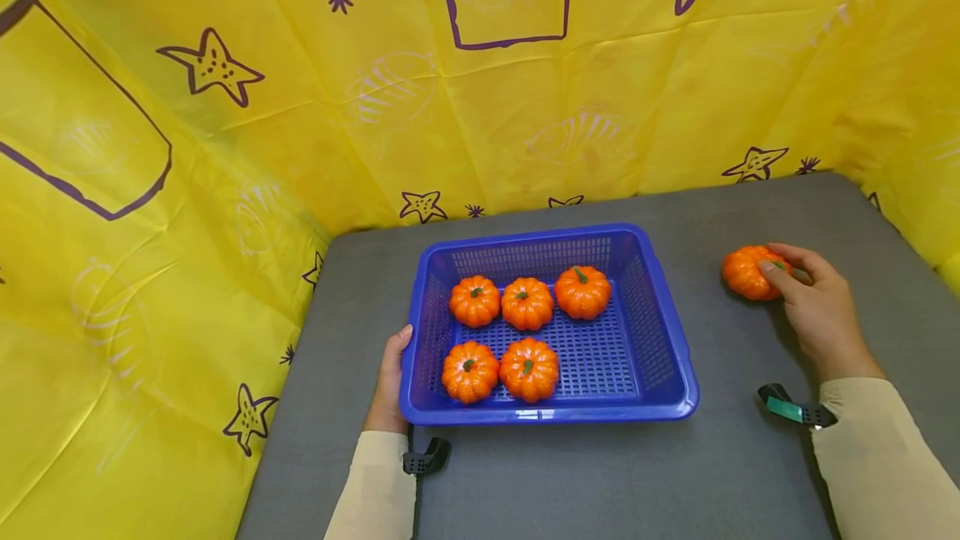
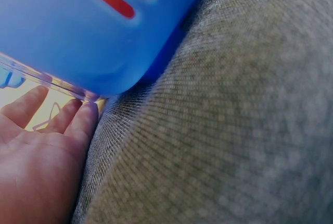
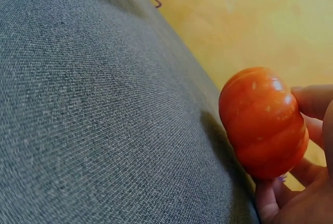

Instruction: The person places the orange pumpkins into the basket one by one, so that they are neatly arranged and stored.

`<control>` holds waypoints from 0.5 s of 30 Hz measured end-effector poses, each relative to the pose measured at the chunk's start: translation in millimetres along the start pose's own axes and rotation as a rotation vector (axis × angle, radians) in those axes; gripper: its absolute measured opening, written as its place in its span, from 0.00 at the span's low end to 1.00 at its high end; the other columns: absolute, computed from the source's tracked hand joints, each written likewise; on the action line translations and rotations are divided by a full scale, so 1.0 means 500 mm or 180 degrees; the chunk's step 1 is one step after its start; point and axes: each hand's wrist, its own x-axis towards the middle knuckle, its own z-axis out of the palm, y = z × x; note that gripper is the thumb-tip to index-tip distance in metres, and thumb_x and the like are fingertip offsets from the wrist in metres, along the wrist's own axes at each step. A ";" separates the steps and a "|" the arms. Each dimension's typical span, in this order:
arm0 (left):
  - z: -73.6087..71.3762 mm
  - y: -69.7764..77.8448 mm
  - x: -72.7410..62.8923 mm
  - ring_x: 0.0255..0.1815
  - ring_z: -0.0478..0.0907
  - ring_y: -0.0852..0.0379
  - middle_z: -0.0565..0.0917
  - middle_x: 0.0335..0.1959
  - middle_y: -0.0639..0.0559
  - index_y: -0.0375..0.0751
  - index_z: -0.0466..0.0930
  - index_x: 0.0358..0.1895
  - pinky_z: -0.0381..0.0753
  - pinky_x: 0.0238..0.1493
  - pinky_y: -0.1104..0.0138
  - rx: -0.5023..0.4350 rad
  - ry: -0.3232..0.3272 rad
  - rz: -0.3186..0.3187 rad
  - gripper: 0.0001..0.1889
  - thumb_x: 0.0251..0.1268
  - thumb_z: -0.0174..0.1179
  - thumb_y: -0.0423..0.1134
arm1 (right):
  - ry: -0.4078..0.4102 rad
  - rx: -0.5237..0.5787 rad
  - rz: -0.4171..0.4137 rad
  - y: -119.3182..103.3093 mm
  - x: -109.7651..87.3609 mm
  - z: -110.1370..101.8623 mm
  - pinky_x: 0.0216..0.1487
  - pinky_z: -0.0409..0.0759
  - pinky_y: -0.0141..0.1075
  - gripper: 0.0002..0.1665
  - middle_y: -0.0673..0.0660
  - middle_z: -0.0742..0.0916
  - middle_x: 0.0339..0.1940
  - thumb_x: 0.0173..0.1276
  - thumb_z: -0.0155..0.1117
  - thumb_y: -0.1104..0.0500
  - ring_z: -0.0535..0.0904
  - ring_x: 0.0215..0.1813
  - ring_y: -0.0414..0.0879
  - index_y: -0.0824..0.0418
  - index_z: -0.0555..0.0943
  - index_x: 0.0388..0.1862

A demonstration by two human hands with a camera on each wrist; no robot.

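My right hand [image 1: 825, 315] pinches a small orange pumpkin [image 1: 747, 273] with a green stem, at the right of the table. In the right wrist view the fingers and thumb lie about the side of the pumpkin [image 3: 263, 125], close over the cloth with its shadow beside it. A blue plastic basket [image 1: 551, 416] with perforated walls holds several similar pumpkins, three in a far row and the others in a near row at left. Against its left rim rests my left hand [image 1: 389, 382]. The left wrist view shows those fingers [image 2: 67, 115] fairly straight, tips at the rim.
A grey cloth-covered table [image 1: 570, 482] carries everything. Yellow sheeting [image 1: 487, 132] with purple star and fish drawings stands behind and at both sides. Black straps [image 1: 426, 458] sit at the wrists. The basket's right half shows bare mesh floor [image 1: 600, 365].
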 end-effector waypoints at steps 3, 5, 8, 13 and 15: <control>0.001 -0.001 0.001 0.66 0.80 0.48 0.75 0.75 0.38 0.39 0.58 0.85 0.79 0.67 0.55 -0.0011 0.0000 0.0009 0.42 0.81 0.43 0.64 | -0.0056 -0.0058 0.0006 -0.003 -0.001 0.001 0.42 0.75 0.18 0.20 0.34 0.80 0.52 0.82 0.68 0.54 0.76 0.50 0.33 0.50 0.84 0.69; 0.000 -0.001 0.001 0.66 0.79 0.48 0.74 0.75 0.38 0.39 0.58 0.85 0.78 0.67 0.55 -0.0015 -0.0013 0.0013 0.42 0.81 0.43 0.64 | -0.0065 -0.0074 0.0002 -0.005 -0.001 0.002 0.42 0.75 0.18 0.20 0.34 0.80 0.52 0.81 0.68 0.54 0.76 0.50 0.33 0.50 0.84 0.69; 0.001 0.000 0.001 0.67 0.79 0.48 0.73 0.76 0.38 0.39 0.57 0.86 0.78 0.68 0.55 -0.0026 -0.0050 0.0018 0.42 0.81 0.42 0.63 | -0.0071 -0.0083 -0.0018 -0.006 -0.001 0.003 0.42 0.75 0.19 0.21 0.34 0.81 0.52 0.81 0.69 0.54 0.76 0.50 0.33 0.50 0.84 0.70; 0.001 0.001 0.001 0.67 0.78 0.48 0.73 0.76 0.38 0.40 0.57 0.86 0.77 0.69 0.54 -0.0062 -0.0073 0.0010 0.42 0.81 0.43 0.64 | -0.0104 -0.0171 -0.0009 -0.012 -0.002 0.008 0.40 0.75 0.21 0.23 0.35 0.80 0.52 0.81 0.70 0.53 0.76 0.49 0.35 0.51 0.84 0.71; 0.001 0.000 0.001 0.67 0.78 0.48 0.73 0.76 0.38 0.40 0.58 0.86 0.77 0.69 0.54 -0.0068 -0.0057 -0.0004 0.42 0.81 0.43 0.64 | -0.0116 -0.0193 -0.0006 -0.016 -0.004 0.010 0.40 0.75 0.22 0.23 0.35 0.80 0.51 0.80 0.70 0.53 0.76 0.48 0.35 0.51 0.84 0.71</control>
